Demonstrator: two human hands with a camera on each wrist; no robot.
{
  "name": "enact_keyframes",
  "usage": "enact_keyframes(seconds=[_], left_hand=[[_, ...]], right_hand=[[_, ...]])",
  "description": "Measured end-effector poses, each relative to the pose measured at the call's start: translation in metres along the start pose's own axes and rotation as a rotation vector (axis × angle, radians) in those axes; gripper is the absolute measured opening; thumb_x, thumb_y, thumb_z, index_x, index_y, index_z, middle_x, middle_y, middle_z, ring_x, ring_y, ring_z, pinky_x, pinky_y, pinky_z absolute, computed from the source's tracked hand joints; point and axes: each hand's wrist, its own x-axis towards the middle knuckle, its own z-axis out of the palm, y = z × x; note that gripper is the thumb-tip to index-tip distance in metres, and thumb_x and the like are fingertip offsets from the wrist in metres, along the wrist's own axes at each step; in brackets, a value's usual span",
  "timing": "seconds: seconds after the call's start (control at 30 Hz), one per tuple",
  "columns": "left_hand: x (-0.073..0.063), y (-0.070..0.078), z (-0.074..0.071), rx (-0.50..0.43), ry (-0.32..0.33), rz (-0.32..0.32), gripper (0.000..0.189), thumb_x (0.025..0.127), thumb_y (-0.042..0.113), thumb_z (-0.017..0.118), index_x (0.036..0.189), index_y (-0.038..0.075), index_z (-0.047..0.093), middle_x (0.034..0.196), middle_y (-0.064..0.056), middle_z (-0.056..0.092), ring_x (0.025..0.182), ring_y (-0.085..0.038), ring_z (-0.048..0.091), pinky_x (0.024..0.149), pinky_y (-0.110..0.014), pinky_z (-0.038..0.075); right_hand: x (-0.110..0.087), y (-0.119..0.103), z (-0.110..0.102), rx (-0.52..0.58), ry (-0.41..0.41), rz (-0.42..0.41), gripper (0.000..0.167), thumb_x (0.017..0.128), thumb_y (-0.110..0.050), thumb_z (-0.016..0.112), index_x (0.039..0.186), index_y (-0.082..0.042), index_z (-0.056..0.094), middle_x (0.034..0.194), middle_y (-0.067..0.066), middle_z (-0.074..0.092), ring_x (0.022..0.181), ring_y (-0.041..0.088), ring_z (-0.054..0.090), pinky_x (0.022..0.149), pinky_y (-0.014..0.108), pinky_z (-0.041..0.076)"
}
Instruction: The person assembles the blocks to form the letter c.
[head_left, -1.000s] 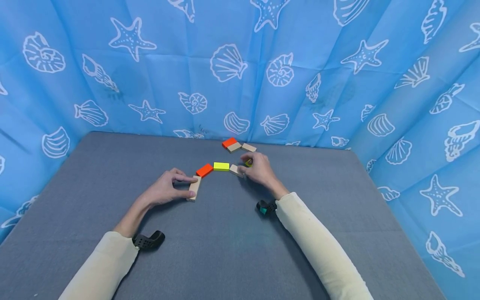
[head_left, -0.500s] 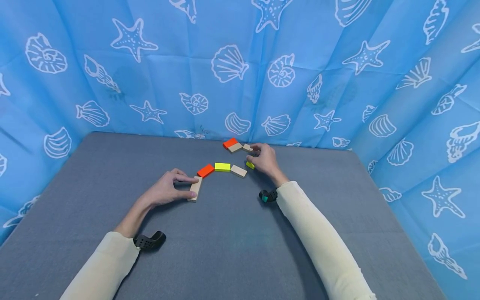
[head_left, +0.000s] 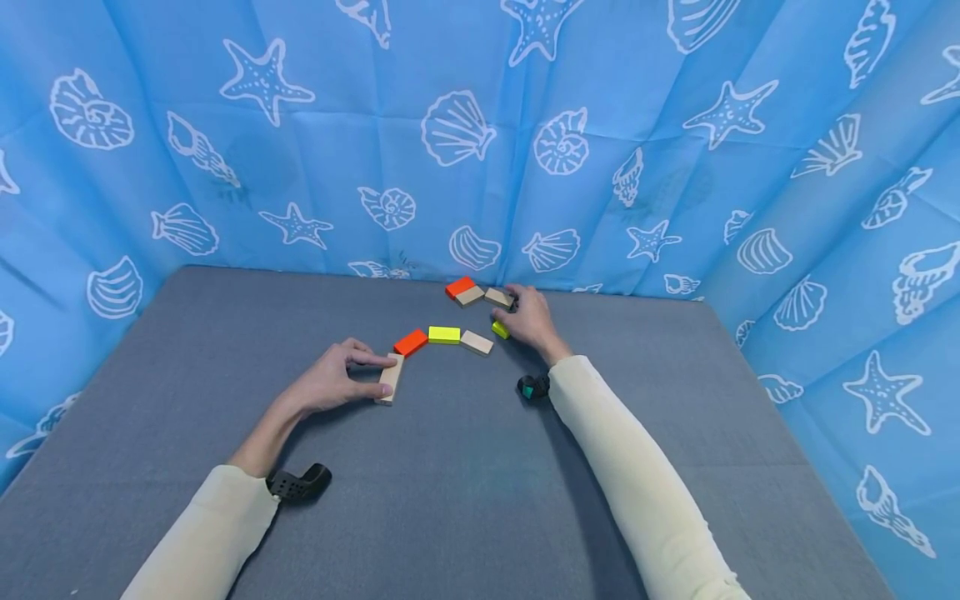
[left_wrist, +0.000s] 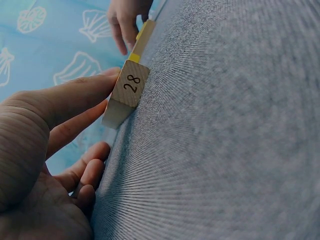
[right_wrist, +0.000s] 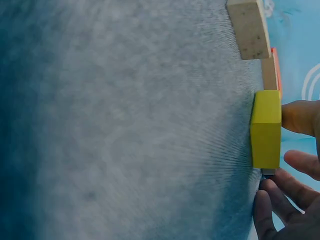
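Note:
My left hand (head_left: pixel 330 379) holds a plain wooden block (head_left: pixel 391 379) lengthwise, thumb at its near end and index finger at its far end. The number 28 shows on that block's end in the left wrist view. My right hand (head_left: pixel 528 321) is at a yellow block (right_wrist: pixel 266 130), thumb against it and fingers curled around its far side; part of the block is hidden under the hand in the head view. Between the hands, an orange block (head_left: pixel 411 342), another yellow block (head_left: pixel 444 335) and a pale wooden block (head_left: pixel 477 342) form an arc.
Behind the arc, an orange block (head_left: pixel 458 287) lies against a plain wooden one (head_left: pixel 470 296). Another wooden block (head_left: pixel 498 297) sits just beyond my right fingertips. The grey tabletop (head_left: pixel 450 500) ends at a blue shell-patterned curtain (head_left: pixel 315 150).
My right hand has shifted right and away from the pale block at the arc's end, back over the yellow block. The left hand and its block have stayed in place.

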Motion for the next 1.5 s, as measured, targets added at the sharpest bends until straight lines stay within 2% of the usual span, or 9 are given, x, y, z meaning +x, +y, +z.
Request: enact_keyframes(seconds=[0.13, 0.27, 0.43, 0.67, 0.9, 1.13, 1.5], left_hand=[[0.0, 0.0, 0.0, 0.002, 0.003, 0.006, 0.052, 0.083, 0.035, 0.085, 0.13, 0.015, 0.072, 0.127, -0.017, 0.053, 0.115, -0.036, 0.048, 0.09, -0.05, 0.04], [0.0, 0.0, 0.001, 0.007, 0.007, 0.009, 0.052, 0.083, 0.034, 0.085, 0.13, 0.015, 0.072, 0.129, -0.018, 0.053, 0.116, -0.037, 0.048, 0.091, -0.052, 0.04], [0.0, 0.001, 0.002, 0.02, 0.01, 0.009, 0.052, 0.084, 0.035, 0.085, 0.13, 0.015, 0.072, 0.129, -0.018, 0.053, 0.116, -0.037, 0.049, 0.092, -0.053, 0.04], [-0.001, 0.0, 0.001, 0.019, 0.006, 0.011, 0.052, 0.085, 0.034, 0.085, 0.131, 0.015, 0.071, 0.13, -0.019, 0.052, 0.117, -0.038, 0.048, 0.093, -0.055, 0.04], [0.0, 0.001, 0.001, 0.011, 0.008, 0.007, 0.052, 0.084, 0.032, 0.085, 0.131, 0.014, 0.071, 0.128, -0.018, 0.053, 0.115, -0.037, 0.048, 0.09, -0.051, 0.04], [0.0, 0.0, 0.002, 0.01, 0.014, 0.022, 0.051, 0.083, 0.031, 0.086, 0.13, 0.015, 0.072, 0.126, -0.017, 0.053, 0.113, -0.035, 0.048, 0.087, -0.046, 0.04], [0.0, 0.0, 0.001, 0.017, 0.004, 0.013, 0.051, 0.084, 0.033, 0.085, 0.13, 0.014, 0.072, 0.126, -0.018, 0.052, 0.114, -0.036, 0.048, 0.086, -0.047, 0.04]], right_hand=[[0.002, 0.0, 0.003, 0.005, 0.03, 0.02, 0.047, 0.098, -0.022, 0.066, 0.138, 0.002, 0.058, 0.131, 0.02, 0.057, 0.122, 0.035, 0.048, 0.103, 0.048, 0.038], [0.004, -0.002, 0.006, 0.005, 0.087, 0.035, 0.037, 0.097, -0.019, 0.067, 0.126, 0.003, 0.067, 0.12, 0.018, 0.063, 0.111, 0.033, 0.053, 0.095, 0.046, 0.041], [0.005, -0.004, 0.009, -0.003, 0.12, 0.058, 0.03, 0.096, -0.016, 0.069, 0.12, 0.002, 0.07, 0.109, 0.016, 0.067, 0.101, 0.029, 0.057, 0.088, 0.043, 0.047], [0.003, -0.004, 0.008, 0.012, 0.124, 0.055, 0.029, 0.096, -0.014, 0.068, 0.119, 0.003, 0.07, 0.11, 0.016, 0.068, 0.1, 0.029, 0.061, 0.086, 0.042, 0.05], [-0.001, -0.004, 0.004, 0.059, 0.154, 0.002, 0.028, 0.096, -0.017, 0.07, 0.118, 0.001, 0.072, 0.11, 0.015, 0.069, 0.099, 0.027, 0.062, 0.087, 0.041, 0.05], [-0.021, -0.02, -0.005, 0.128, 0.146, -0.107, 0.027, 0.094, -0.017, 0.073, 0.115, 0.0, 0.073, 0.109, 0.014, 0.07, 0.099, 0.027, 0.064, 0.088, 0.041, 0.05], [-0.063, -0.047, -0.002, 0.175, 0.031, -0.216, 0.025, 0.091, -0.016, 0.078, 0.112, -0.003, 0.074, 0.105, 0.01, 0.068, 0.094, 0.023, 0.063, 0.082, 0.037, 0.054]])
